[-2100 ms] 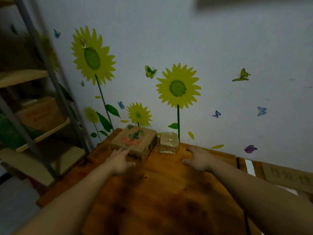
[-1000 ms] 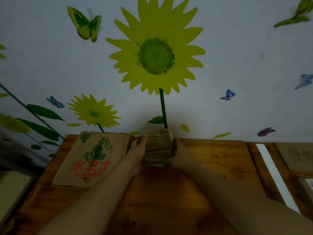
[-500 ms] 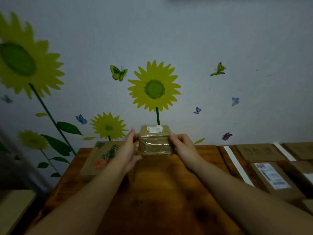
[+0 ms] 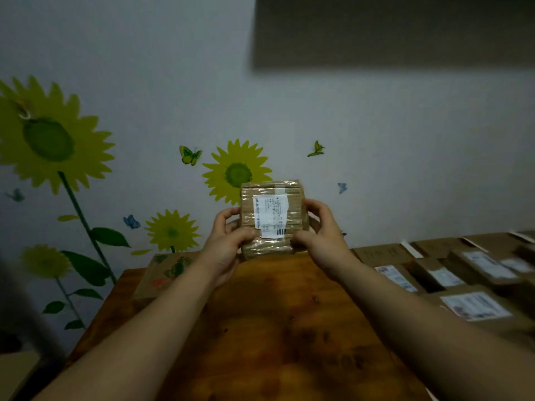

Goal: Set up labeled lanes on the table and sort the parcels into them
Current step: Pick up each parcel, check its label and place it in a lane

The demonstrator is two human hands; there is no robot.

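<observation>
A small brown parcel (image 4: 272,218) wrapped in clear tape is held up above the wooden table (image 4: 260,328), its white shipping label facing me. My left hand (image 4: 228,244) grips its left side and my right hand (image 4: 320,235) grips its right side, fingers curled round the edges. A flat cardboard box with a green and red print (image 4: 162,274) lies at the table's back left corner, partly hidden by my left forearm.
Several labeled cardboard parcels (image 4: 474,305) lie in rows on the surface to the right, with white strips (image 4: 408,247) between some of them. The wall with sunflower stickers stands right behind the table. A dark panel hangs at the upper right.
Both hands took the small parcel from beside the printed box, lifted it off the table and tilted it so its label faces me. The view swung right, showing more parcels.
</observation>
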